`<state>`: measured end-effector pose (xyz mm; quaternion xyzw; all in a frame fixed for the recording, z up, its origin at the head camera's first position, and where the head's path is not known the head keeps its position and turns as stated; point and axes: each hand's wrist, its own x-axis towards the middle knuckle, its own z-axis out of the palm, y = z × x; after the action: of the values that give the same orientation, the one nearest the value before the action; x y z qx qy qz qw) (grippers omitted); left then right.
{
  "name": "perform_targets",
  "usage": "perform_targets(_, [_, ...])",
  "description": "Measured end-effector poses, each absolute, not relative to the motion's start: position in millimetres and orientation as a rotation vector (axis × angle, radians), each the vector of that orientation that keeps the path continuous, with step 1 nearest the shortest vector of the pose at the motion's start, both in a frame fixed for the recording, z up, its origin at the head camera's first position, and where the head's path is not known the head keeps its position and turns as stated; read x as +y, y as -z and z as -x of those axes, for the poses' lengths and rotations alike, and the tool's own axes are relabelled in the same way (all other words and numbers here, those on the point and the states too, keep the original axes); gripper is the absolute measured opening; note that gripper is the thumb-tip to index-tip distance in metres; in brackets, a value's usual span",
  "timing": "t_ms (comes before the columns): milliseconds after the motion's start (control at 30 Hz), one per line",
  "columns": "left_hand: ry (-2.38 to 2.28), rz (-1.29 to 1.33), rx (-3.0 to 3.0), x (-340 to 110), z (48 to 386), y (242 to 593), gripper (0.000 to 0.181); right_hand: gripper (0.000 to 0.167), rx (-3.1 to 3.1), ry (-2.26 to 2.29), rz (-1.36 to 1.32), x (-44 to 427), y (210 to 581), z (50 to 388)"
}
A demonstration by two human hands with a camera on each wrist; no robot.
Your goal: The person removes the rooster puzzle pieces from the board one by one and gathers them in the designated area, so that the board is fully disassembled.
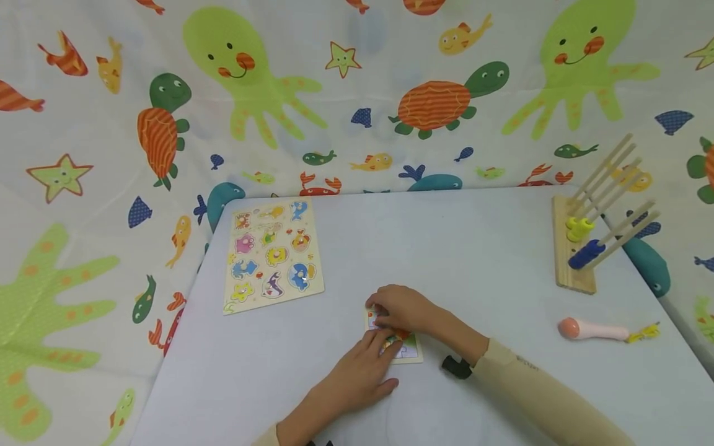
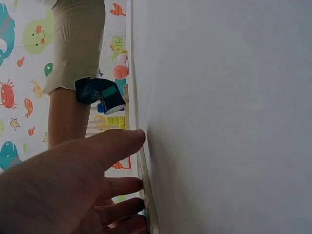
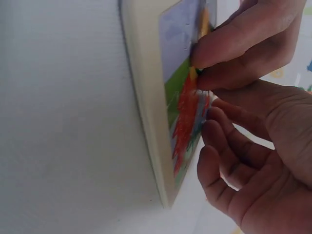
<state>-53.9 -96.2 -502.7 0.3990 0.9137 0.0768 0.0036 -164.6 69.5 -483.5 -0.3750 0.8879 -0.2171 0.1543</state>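
A small picture puzzle in a pale wooden frame (image 1: pixel 414 358) lies under both hands, showing red, green and lilac parts in the right wrist view (image 3: pixel 183 122). Over its lower left part, my left hand (image 1: pixel 357 375) rests with fingers extended; its fingertips touch the picture. My right hand (image 1: pixel 404 310) arches over the puzzle's upper part with curled fingers. In the right wrist view the right hand (image 3: pixel 263 161) has fingers and thumb bent close about a puzzle piece, mostly hidden. The left wrist view shows the left hand (image 2: pixel 73 180) beside the frame's edge, thumb stretched out.
A sea-animal peg board (image 1: pixel 283 253) lies at the back left of the white table (image 1: pixel 390 241). At the right stands a wooden base (image 1: pixel 577 282) with rods and yellow and blue pieces. Nearer lies a pink-and-white handled object (image 1: pixel 597 329) with a yellow cord.
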Motion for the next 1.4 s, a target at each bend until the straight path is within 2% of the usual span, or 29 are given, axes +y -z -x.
perform_targets(600, [-0.037,-1.212,2.855,-87,52,497,0.070,0.008,2.488,0.755,1.023,68,482,168])
perform_targets(1033, [0.104,-1.154,2.834,-79,56,490,0.070,0.013,2.383,0.960,0.884,69,484,176])
perform_targets(1400, [0.151,-1.131,2.829,-77,55,489,0.067,0.009,2.328,1.041,0.894,75,495,181])
